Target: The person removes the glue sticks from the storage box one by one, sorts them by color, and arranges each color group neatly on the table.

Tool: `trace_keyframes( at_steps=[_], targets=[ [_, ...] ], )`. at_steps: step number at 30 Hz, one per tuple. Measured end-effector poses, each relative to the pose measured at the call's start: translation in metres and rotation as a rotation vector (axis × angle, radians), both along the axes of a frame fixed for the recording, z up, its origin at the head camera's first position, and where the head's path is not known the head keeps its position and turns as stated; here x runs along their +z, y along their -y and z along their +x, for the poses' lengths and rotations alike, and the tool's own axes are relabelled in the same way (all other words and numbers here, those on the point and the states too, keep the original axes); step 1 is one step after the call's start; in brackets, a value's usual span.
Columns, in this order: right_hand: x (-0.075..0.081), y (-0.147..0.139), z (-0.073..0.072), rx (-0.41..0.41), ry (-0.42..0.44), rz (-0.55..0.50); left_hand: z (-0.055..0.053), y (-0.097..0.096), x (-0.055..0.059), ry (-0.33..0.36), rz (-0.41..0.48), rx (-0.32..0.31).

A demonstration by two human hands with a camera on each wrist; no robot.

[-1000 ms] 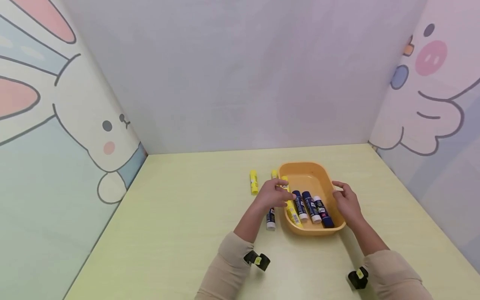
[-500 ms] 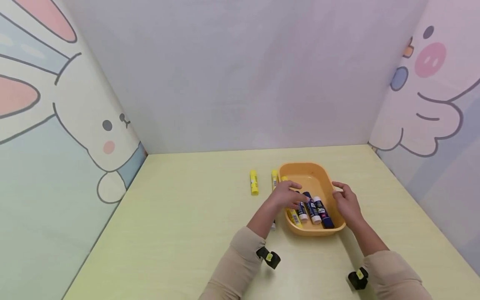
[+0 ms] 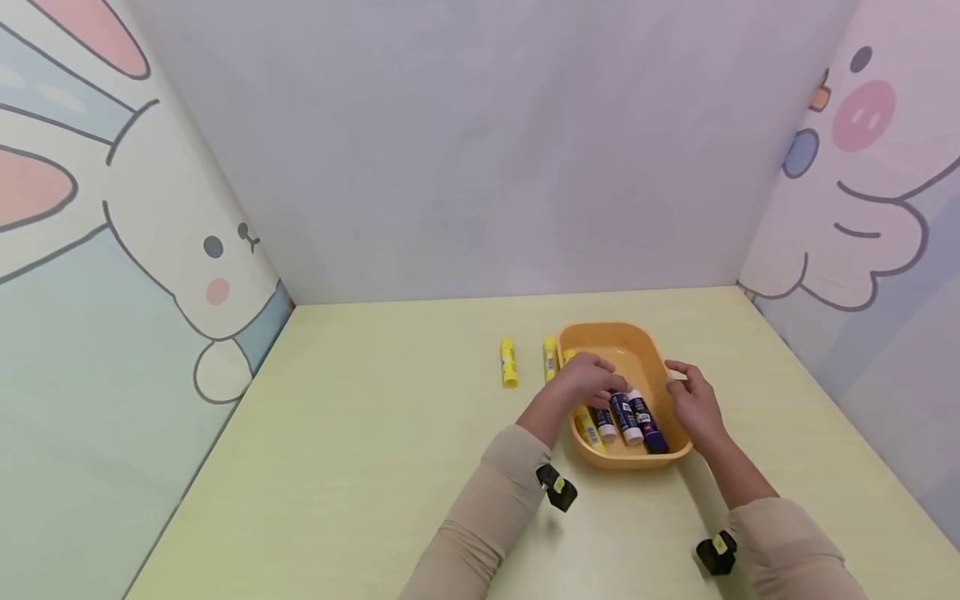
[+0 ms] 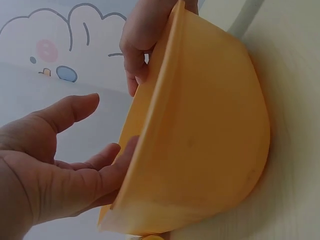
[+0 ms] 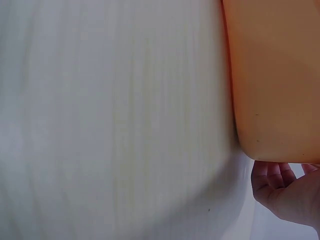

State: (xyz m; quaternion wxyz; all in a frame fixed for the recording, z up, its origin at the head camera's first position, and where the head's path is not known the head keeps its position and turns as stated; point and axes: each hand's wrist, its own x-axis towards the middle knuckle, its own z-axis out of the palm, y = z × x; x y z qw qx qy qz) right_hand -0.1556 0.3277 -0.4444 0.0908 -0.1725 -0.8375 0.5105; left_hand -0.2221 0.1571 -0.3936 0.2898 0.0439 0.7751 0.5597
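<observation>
Left hand (image 3: 588, 382) hangs over the orange tub (image 3: 618, 462), fingers loose, glue sticks (image 3: 626, 417) lying in its near half. Right hand (image 3: 695, 407) pinches the right rim. Two yellow sticks (image 3: 509, 363) sit left, on the table (image 3: 360, 433).

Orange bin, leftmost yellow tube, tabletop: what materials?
Orange bin: likely molded plastic, smooth satin; rounded, seamless-looking wall.
Leftmost yellow tube: probably plastic, from its even bright color and printed markings; finish too small to judge.
Tabletop: pale, smooth, faint parallel grain; wood or wood-look laminate, can't tell.
</observation>
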Motion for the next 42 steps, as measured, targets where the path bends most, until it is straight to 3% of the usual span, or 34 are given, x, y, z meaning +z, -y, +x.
trace_keyframes(
  at_steps=[12, 18, 24, 30, 33, 37, 42],
  targets=[
    [0.001, 0.000, 0.000, 0.002, 0.008, -0.008, -0.013, -0.021, -0.008, 0.078, -0.130, 0.060],
    [0.002, -0.001, 0.001, -0.002, 0.018, -0.012, -0.011, -0.032, -0.007, 0.067, -0.129, 0.054],
    [0.000, -0.002, 0.001, 0.003, -0.004, 0.000, -0.010, -0.042, -0.007, 0.028, -0.194, 0.035],
    [-0.001, -0.002, 0.001, 0.015, -0.012, 0.006, -0.012, -0.051, -0.013, -0.058, -0.321, 0.028],
    [-0.001, 0.000, 0.001, 0.018, -0.015, 0.007, -0.014, -0.055, -0.017, -0.060, -0.368, 0.037],
    [0.000, 0.001, 0.001, 0.015, -0.013, 0.005, -0.016, -0.057, -0.021, -0.035, -0.374, 0.048],
    [0.002, 0.001, 0.001, 0.013, -0.005, -0.006, -0.014, -0.060, -0.025, -0.069, -0.396, 0.041]
  ],
)
